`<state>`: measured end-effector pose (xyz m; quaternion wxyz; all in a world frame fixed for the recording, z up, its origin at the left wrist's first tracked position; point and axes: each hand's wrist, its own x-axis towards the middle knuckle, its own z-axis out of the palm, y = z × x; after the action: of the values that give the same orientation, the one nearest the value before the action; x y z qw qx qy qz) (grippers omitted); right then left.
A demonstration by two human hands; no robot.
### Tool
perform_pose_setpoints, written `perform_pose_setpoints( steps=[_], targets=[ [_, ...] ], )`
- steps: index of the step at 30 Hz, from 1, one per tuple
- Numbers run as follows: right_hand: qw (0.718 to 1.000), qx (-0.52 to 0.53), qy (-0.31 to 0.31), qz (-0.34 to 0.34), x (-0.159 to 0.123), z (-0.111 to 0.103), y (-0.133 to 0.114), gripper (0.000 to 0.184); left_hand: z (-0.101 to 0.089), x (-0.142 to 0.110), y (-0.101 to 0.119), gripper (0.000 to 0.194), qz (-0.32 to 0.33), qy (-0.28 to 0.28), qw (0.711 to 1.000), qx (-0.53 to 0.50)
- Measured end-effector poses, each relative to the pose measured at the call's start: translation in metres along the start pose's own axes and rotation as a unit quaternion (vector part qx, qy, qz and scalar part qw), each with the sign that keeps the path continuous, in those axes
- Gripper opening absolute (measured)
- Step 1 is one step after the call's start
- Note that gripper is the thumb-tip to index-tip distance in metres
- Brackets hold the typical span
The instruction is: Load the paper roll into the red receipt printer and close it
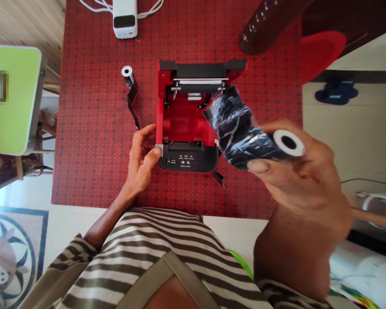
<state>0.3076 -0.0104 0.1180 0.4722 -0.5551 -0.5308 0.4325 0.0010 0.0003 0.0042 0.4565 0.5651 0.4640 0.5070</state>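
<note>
Your left hand [141,159] is open, fingers spread and curved, thumb against a grey tab [159,150] on the front corner of a red printer [186,161]. Your right hand [296,171] is closed around a big ribbon roll [241,133], held up over the worktop to the right of the printer. The roll has a white core, and its loose black film is wrapped unevenly and shiny. Its far end overlaps the printer's back corner in view; can't tell if they touch.

The printer sits open on a red patterned cloth [93,128] covering the worktop, with a black front panel and a black lid [202,68] folded back at the far end. Its red inner bay [183,122] shows bare walls, with a metal bar and black holders [196,86] across the far end. A black strip [218,178] pokes out near the front right corner.

Left of the printer, a small ribbon roll [127,73] lies on the cloth, its black tail [132,105] trailing toward your left hand. Beyond it sits a white box [125,17] with white cables [151,5]. A green board [16,98] stands off the worktop's left edge.
</note>
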Motion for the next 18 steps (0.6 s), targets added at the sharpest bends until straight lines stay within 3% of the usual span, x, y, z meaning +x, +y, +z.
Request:
perform_pose_setpoints(
  steps=[2,4,7,11,15,18],
  targets=[
    [0.998,-0.019,-0.051,0.014,-0.004,0.004,-0.018,0.041,0.002,-0.001,-0.001,0.061,0.0,0.006,1.0,-0.008],
    [0.994,-0.057,-0.094,0.016,-0.009,0.001,-0.034,0.045,0.004,-0.001,-0.001,0.06,-0.002,0.012,1.0,-0.013],
    [0.978,-0.116,-0.17,-0.034,-0.012,-0.011,-0.051,0.046,0.006,-0.002,-0.001,0.063,-0.009,0.012,1.0,-0.016],
    [0.935,-0.196,-0.27,-0.118,0.01,-0.021,-0.058,0.019,0.005,-0.004,0.001,0.066,-0.025,0.008,0.999,-0.018],
    [0.913,-0.244,-0.294,-0.143,0.04,-0.004,-0.047,0.02,0.006,-0.005,0.003,0.066,-0.036,0.001,0.999,-0.022],
    [0.915,-0.29,-0.236,-0.15,0.049,0.019,-0.031,0.033,0.007,-0.006,0.004,0.069,-0.049,0.002,0.998,-0.028]
  ],
)
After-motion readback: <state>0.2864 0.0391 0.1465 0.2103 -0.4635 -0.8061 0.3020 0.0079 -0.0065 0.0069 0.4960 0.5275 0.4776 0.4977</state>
